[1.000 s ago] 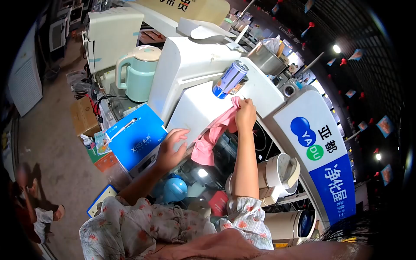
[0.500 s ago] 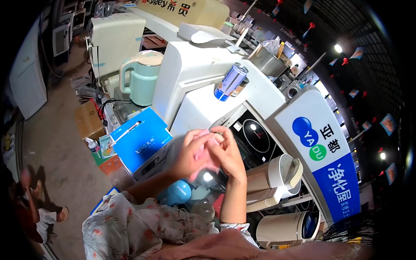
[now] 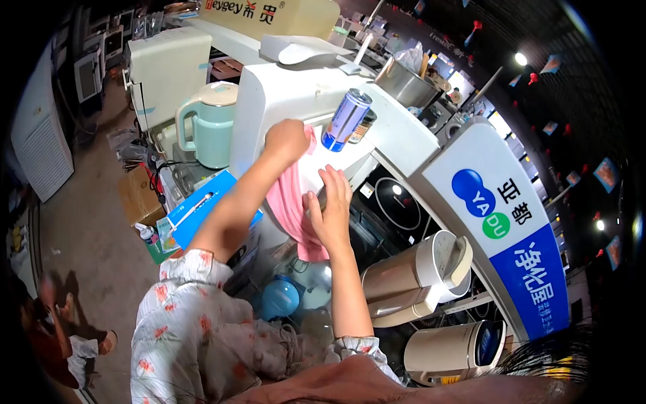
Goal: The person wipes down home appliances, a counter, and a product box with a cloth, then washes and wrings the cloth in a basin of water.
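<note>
My left hand (image 3: 287,141) is closed on the upper end of a pink cloth (image 3: 291,202), raised over the white surface. The cloth hangs down from it in long folds toward the glass-topped area. My right hand (image 3: 331,212) is beside the cloth's lower part, fingers apart and palm facing it; whether it touches the cloth is unclear. A blue and silver can (image 3: 347,120) stands on the white surface right of my left hand, with a small jar (image 3: 363,126) close behind it.
A mint kettle (image 3: 214,128) and a blue box (image 3: 195,214) are at the left. Beige appliances (image 3: 404,279) stand at the right, by a YADU sign (image 3: 481,202). A blue round object (image 3: 279,298) lies low in the middle. A person (image 3: 57,330) is at the lower left.
My left hand has moved up and away from my right hand, drawing the bunched cloth out long. My right hand has opened and let go of its hold.
</note>
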`<state>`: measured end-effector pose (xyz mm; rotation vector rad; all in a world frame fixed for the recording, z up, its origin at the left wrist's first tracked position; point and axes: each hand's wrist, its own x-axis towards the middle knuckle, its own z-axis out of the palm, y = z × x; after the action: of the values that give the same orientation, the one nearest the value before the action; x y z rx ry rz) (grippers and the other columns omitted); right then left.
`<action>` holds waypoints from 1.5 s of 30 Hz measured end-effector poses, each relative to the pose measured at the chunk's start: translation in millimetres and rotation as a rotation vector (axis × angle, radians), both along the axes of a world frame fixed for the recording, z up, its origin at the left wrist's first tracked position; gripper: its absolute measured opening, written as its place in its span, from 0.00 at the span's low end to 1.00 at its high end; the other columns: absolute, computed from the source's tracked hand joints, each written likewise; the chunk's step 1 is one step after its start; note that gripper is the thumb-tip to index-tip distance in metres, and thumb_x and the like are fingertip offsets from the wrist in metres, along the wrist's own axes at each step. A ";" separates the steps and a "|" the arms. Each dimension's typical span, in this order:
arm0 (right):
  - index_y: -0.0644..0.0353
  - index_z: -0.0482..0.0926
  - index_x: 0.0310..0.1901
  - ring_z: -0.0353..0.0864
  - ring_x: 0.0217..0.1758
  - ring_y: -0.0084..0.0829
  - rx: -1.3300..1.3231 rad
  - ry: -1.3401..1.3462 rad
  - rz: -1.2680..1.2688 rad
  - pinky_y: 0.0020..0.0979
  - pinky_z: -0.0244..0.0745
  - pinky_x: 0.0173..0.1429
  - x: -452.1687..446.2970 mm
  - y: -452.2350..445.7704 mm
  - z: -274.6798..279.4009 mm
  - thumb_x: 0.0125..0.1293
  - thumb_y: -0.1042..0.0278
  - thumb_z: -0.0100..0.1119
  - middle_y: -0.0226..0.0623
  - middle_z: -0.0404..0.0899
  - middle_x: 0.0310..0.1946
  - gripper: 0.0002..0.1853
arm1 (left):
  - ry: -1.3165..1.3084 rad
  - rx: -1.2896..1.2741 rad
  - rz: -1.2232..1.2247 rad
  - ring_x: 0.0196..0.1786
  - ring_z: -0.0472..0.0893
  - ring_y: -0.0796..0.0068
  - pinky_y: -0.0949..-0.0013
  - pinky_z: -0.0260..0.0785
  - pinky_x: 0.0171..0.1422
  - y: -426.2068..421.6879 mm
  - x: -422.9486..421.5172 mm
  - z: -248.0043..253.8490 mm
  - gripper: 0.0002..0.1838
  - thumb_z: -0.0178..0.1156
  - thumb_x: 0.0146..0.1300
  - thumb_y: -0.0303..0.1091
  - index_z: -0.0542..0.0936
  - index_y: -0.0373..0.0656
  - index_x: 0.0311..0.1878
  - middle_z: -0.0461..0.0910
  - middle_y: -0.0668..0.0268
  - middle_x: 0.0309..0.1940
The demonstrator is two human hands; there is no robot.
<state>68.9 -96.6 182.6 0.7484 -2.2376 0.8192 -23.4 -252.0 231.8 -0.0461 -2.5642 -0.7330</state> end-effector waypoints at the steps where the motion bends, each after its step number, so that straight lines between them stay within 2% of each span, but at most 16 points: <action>1: 0.63 0.67 0.59 0.54 0.70 0.54 -0.009 -0.002 -0.008 0.46 0.52 0.71 0.3 -0.8 0.0 0.61 0.68 0.57 0.49 0.64 0.64 0.25 | -0.034 -0.003 -0.010 0.41 0.80 0.47 0.52 0.72 0.48 -1.0 -10.0 2.0 0.16 0.52 0.60 0.43 0.84 0.42 0.35 0.81 0.49 0.39; 5: 0.63 0.64 0.63 0.55 0.71 0.52 -0.019 -0.065 -0.050 0.43 0.52 0.72 9.4 -2.3 -1.1 0.59 0.67 0.59 0.51 0.59 0.67 0.30 | -0.081 -0.153 0.037 0.39 0.82 0.50 0.53 0.74 0.44 6.6 -31.5 9.0 0.18 0.49 0.58 0.42 0.84 0.41 0.28 0.82 0.49 0.30; 9: 0.65 0.68 0.60 0.65 0.66 0.49 0.072 0.046 -0.028 0.43 0.62 0.67 87.5 19.2 8.4 0.56 0.71 0.61 0.51 0.65 0.64 0.28 | 0.111 -0.002 0.071 0.39 0.80 0.46 0.50 0.71 0.45 2.1 -20.3 -4.9 0.17 0.50 0.62 0.42 0.80 0.39 0.43 0.81 0.49 0.32; 11: 0.66 0.72 0.54 0.68 0.62 0.49 0.011 0.222 -0.223 0.46 0.63 0.64 130.5 42.8 5.7 0.54 0.74 0.63 0.52 0.68 0.59 0.24 | 0.179 0.111 0.072 0.40 0.80 0.46 0.50 0.71 0.45 -4.3 4.0 -13.5 0.17 0.50 0.65 0.41 0.77 0.40 0.49 0.81 0.48 0.34; 15: 0.64 0.64 0.55 0.65 0.59 0.46 -0.239 0.649 -0.615 0.44 0.61 0.65 186.0 120.2 -38.2 0.56 0.77 0.62 0.48 0.64 0.55 0.26 | 0.434 0.180 0.061 0.43 0.79 0.47 0.55 0.71 0.47 -10.9 73.9 -56.7 0.16 0.50 0.68 0.39 0.78 0.40 0.52 0.80 0.48 0.41; 17: 0.63 0.58 0.59 0.63 0.61 0.44 -0.276 0.463 -0.763 0.42 0.59 0.65 203.2 138.2 -54.9 0.57 0.77 0.62 0.47 0.62 0.57 0.30 | 0.243 0.282 -0.023 0.43 0.79 0.48 0.58 0.72 0.47 -2.6 123.6 -67.7 0.16 0.49 0.69 0.39 0.78 0.40 0.50 0.81 0.51 0.41; 19: 0.63 0.58 0.60 0.65 0.60 0.38 -0.566 0.197 -0.683 0.39 0.59 0.65 206.1 137.3 -66.1 0.57 0.77 0.63 0.46 0.63 0.57 0.31 | 0.110 0.520 -0.260 0.40 0.79 0.48 0.60 0.72 0.45 19.0 155.0 -88.7 0.14 0.52 0.68 0.38 0.80 0.40 0.48 0.81 0.54 0.41; 21: 0.64 0.57 0.61 0.66 0.59 0.35 -0.851 -0.085 -0.585 0.37 0.60 0.65 206.5 131.6 -76.5 0.58 0.77 0.63 0.44 0.63 0.57 0.32 | -0.401 0.632 -0.759 0.42 0.79 0.54 0.61 0.71 0.45 43.7 187.5 -47.4 0.15 0.58 0.63 0.37 0.79 0.40 0.49 0.80 0.55 0.42; 25: 0.65 0.55 0.63 0.69 0.57 0.34 -0.933 -0.100 -0.553 0.35 0.63 0.63 193.0 135.3 -86.1 0.59 0.76 0.64 0.43 0.66 0.55 0.34 | 0.235 -0.113 -0.600 0.47 0.77 0.59 0.59 0.68 0.49 68.3 134.8 -174.7 0.19 0.63 0.53 0.38 0.77 0.41 0.47 0.76 0.56 0.44; 29: 0.69 0.59 0.62 0.71 0.55 0.33 -0.860 -0.090 -0.588 0.33 0.66 0.59 186.4 137.7 -87.8 0.60 0.72 0.64 0.44 0.68 0.56 0.32 | -0.130 -0.316 -0.441 0.46 0.76 0.54 0.53 0.67 0.52 89.8 156.4 -206.7 0.20 0.64 0.49 0.43 0.76 0.42 0.43 0.74 0.58 0.45; 30: 0.70 0.64 0.60 0.72 0.53 0.33 -0.820 0.001 -0.618 0.33 0.67 0.58 181.9 138.1 -92.1 0.60 0.71 0.63 0.44 0.70 0.55 0.29 | -0.253 -0.318 -0.657 0.45 0.78 0.56 0.54 0.67 0.48 86.8 165.7 -193.1 0.15 0.55 0.58 0.45 0.78 0.45 0.40 0.77 0.59 0.40; 32: 0.70 0.66 0.58 0.73 0.51 0.33 -0.836 -0.067 -0.660 0.33 0.68 0.57 184.7 138.0 -89.8 0.60 0.70 0.63 0.44 0.73 0.52 0.27 | 0.107 -0.334 -0.979 0.42 0.79 0.57 0.55 0.68 0.45 90.1 193.1 -182.3 0.12 0.55 0.58 0.42 0.79 0.44 0.38 0.79 0.60 0.38; 35: 0.70 0.68 0.56 0.74 0.48 0.33 -0.837 -0.050 -0.646 0.33 0.69 0.55 179.8 141.1 -88.5 0.59 0.70 0.63 0.42 0.75 0.47 0.25 | -0.288 0.066 -1.007 0.39 0.79 0.56 0.56 0.68 0.43 93.4 229.0 -215.7 0.12 0.59 0.54 0.40 0.78 0.42 0.37 0.80 0.60 0.39; 38: 0.70 0.69 0.53 0.75 0.43 0.30 -0.841 -0.076 -0.619 0.31 0.71 0.50 184.8 145.8 -100.6 0.59 0.69 0.63 0.39 0.76 0.43 0.22 | -0.426 0.023 -0.979 0.42 0.80 0.57 0.59 0.70 0.45 79.4 243.0 -186.3 0.18 0.65 0.48 0.38 0.77 0.40 0.41 0.80 0.58 0.40; 41: 0.67 0.69 0.48 0.76 0.34 0.23 -0.802 -0.047 -0.587 0.25 0.72 0.39 182.1 136.5 -101.9 0.59 0.72 0.63 0.34 0.75 0.36 0.18 | -0.436 0.428 -0.793 0.46 0.80 0.57 0.61 0.71 0.49 73.9 245.2 -167.7 0.27 0.70 0.44 0.37 0.75 0.39 0.49 0.79 0.56 0.41; 45: 0.64 0.67 0.48 0.76 0.33 0.20 -0.916 -0.207 -0.490 0.23 0.74 0.35 178.3 126.5 -121.8 0.58 0.76 0.62 0.32 0.75 0.33 0.18 | -0.428 0.344 -0.780 0.50 0.80 0.59 0.63 0.71 0.52 77.3 234.9 -133.7 0.35 0.71 0.47 0.41 0.70 0.37 0.57 0.79 0.54 0.46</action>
<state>247.2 29.9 60.8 -0.3117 -1.7702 1.5124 211.5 -174.7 98.1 -0.9011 -2.7452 -1.6033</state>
